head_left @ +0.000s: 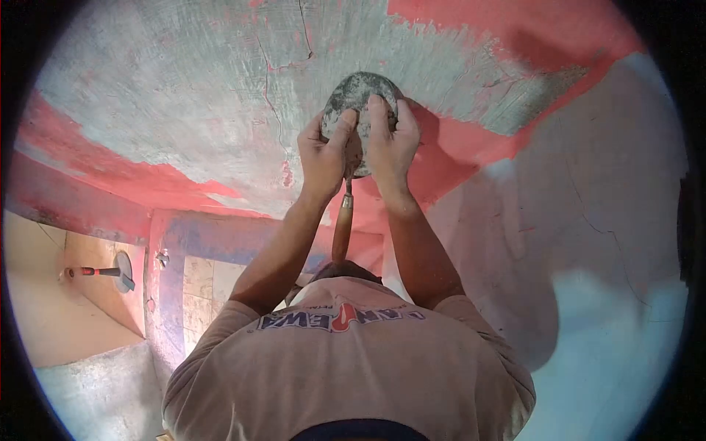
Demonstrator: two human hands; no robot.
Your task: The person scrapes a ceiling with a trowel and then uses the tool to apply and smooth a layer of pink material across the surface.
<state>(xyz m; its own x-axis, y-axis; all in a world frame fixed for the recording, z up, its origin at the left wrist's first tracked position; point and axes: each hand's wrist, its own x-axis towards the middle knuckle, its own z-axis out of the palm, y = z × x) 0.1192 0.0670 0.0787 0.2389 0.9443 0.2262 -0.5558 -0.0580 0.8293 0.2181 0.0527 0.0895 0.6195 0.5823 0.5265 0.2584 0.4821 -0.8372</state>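
Note:
A round, dark grey object (359,90) with pale, crusty smears is held between both hands at the upper middle. My left hand (323,158) grips its left side, the thumb pressed on its face. On the opposite side my right hand (393,151) holds it the same way, with the thumb near the centre. Between the wrists is a tool with a wooden handle (343,231) and a metal neck; the neck runs up to the lower part of the round object. My hands partly hide the tool's far end.
Behind the hands is a cracked surface (184,95) with grey patches over pink. A plain grey surface (610,184) with a thin crack is at the right. At the left, a red-and-black-handled tool (99,271) lies against a round grey disc (122,261).

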